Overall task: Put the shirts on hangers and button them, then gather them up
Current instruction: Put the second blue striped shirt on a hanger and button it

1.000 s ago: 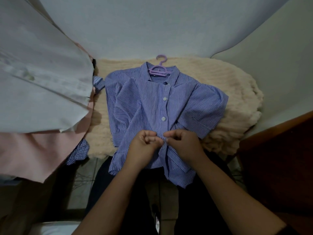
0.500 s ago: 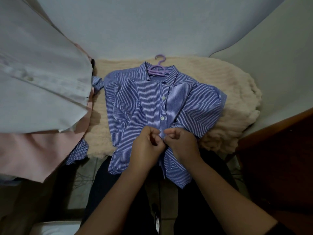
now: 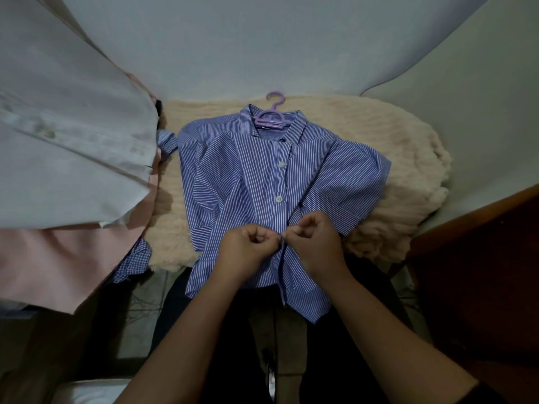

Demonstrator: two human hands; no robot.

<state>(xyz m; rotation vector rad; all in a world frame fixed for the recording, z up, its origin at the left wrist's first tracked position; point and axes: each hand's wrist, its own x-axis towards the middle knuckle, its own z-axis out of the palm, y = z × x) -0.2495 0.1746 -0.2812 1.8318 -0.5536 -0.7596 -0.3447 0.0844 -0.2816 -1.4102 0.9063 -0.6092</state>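
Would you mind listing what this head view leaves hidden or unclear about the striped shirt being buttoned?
- Button being worked: hidden behind the left hand and right hand.
- Purple hanger: its shoulders lie inside the striped shirt.
- Hem buttons: too dim to see.
- White shirt: cut by the left edge.

The hands (image 3: 248,246) (image 3: 316,243) hide the shirt (image 3: 253,182) placket between them; perhaps a button there. At nine o'clock, hanging clothes (image 3: 58,158) are cut off by the edge.

blue-and-white striped woven cloth shirt (image 3: 256,182): matt | lilac plastic hanger (image 3: 271,116): smooth | cream fluffy knitted blanket (image 3: 402,158): rough | brown wooden furniture edge (image 3: 478,217): smooth
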